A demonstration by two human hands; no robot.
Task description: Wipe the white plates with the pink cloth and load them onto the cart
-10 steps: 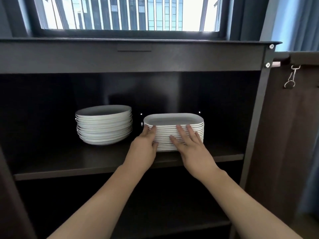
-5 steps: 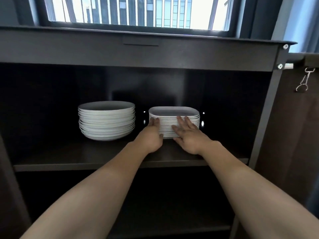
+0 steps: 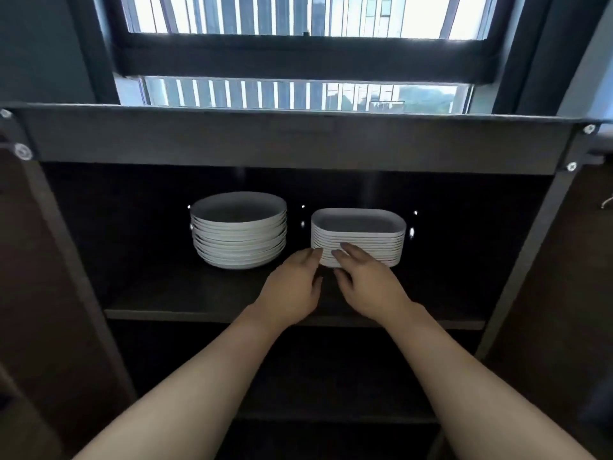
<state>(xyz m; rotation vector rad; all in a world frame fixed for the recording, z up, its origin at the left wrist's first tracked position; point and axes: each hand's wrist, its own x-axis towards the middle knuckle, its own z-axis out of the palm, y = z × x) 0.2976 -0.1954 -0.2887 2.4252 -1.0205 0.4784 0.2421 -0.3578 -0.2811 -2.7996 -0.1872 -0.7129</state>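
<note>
Stack of oblong plates (image 3: pixel 358 239): on cart shelf (image 3: pixel 185 293), beside round plates (image 3: pixel 238 239).
Left hand (image 3: pixel 292 290): grip wide, fingertips at stack's left corner.
Right hand (image 3: pixel 368 288): grip wide, fingers against stack's front.

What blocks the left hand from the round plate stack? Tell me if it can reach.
Probably yes. The left hand is at the oblong plate stack, just beside the round plate stack; nothing stands between them on the shelf, and the front is open.

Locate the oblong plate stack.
Head view: oblong plate stack on the cart shelf, right of the round plate stack, left hand and right hand at its front.
</note>
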